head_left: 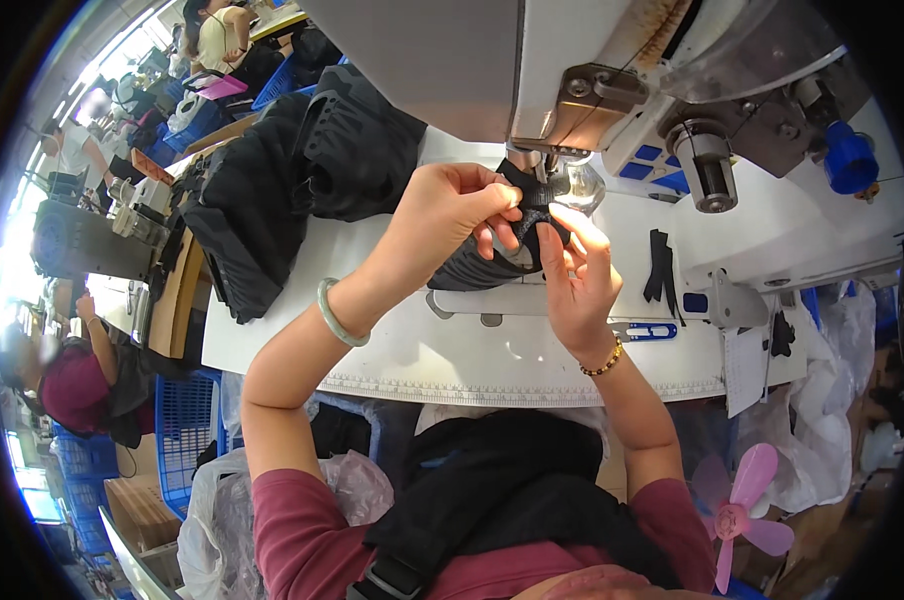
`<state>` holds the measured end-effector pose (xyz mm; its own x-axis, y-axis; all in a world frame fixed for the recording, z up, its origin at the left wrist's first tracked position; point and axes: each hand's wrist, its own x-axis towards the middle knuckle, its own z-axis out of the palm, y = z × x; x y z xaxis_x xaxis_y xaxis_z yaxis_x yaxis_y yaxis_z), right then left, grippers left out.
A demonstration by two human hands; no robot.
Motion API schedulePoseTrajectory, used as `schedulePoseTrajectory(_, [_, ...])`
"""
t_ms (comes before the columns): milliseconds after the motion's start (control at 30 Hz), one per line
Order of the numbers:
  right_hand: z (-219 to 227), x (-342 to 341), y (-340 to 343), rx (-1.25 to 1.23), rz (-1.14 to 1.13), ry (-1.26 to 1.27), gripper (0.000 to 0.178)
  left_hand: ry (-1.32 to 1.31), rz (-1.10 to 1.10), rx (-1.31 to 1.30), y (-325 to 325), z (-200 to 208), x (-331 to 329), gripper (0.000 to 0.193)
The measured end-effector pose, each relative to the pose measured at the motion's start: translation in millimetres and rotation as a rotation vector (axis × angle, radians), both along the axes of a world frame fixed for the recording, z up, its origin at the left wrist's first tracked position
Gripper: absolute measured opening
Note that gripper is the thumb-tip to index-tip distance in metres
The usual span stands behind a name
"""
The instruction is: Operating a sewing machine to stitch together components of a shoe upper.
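Under the head of a white sewing machine (pixel 422 60), a black strip of webbing (pixel 538 192) lies at the presser foot (pixel 532 162). My left hand (pixel 469 210) pinches the strip's left side, thumb and forefinger together. On its right side, my right hand (pixel 580 270) holds the same strip between thumb and forefinger. Dark fabric (pixel 472 268) hangs below my fingers, partly hidden by them. A large heap of black fabric (pixel 302 160) rests on the table to the left of my left hand.
Thread snips with a blue handle (pixel 650 331) and black strips (pixel 660 265) lie right of my right hand. A ruler edge (pixel 532 394) runs along the table front. A pink fan (pixel 734 520) stands at lower right. Other people sit at the left, among blue baskets (pixel 187 430).
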<state>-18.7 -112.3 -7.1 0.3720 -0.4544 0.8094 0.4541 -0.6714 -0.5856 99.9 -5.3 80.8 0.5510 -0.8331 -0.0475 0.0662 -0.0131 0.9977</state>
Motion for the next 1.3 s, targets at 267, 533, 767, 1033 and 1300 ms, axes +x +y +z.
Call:
schedulePoseTrajectory(267, [5, -2, -3, -0.113, -0.064, 0.022, 0.030, 0.003, -0.007, 0.001, -1, 1, 1, 0.017])
schedulePoseTrajectory(533, [7, -4, -5, -0.159, -0.073, 0.066, 0.035, 0.001, -0.016, -0.011, -2, 0, 2, 0.014])
schedulePoseTrajectory(767, [7, -7, -5, -0.203, -0.098, 0.109, 0.025, -0.126, -0.049, 0.076, -1, 4, 4, 0.014])
schedulePoseTrajectory(1033, [23, -16, 8, -0.149, -0.112, 0.198, 0.027, -0.320, -0.061, 0.190, -5, 12, 5, 0.016])
schedulePoseTrajectory(1300, [54, -30, 18, -0.204, -0.196, 0.454, 0.027, -0.201, -0.055, 0.218, -9, 21, 6, 0.019])
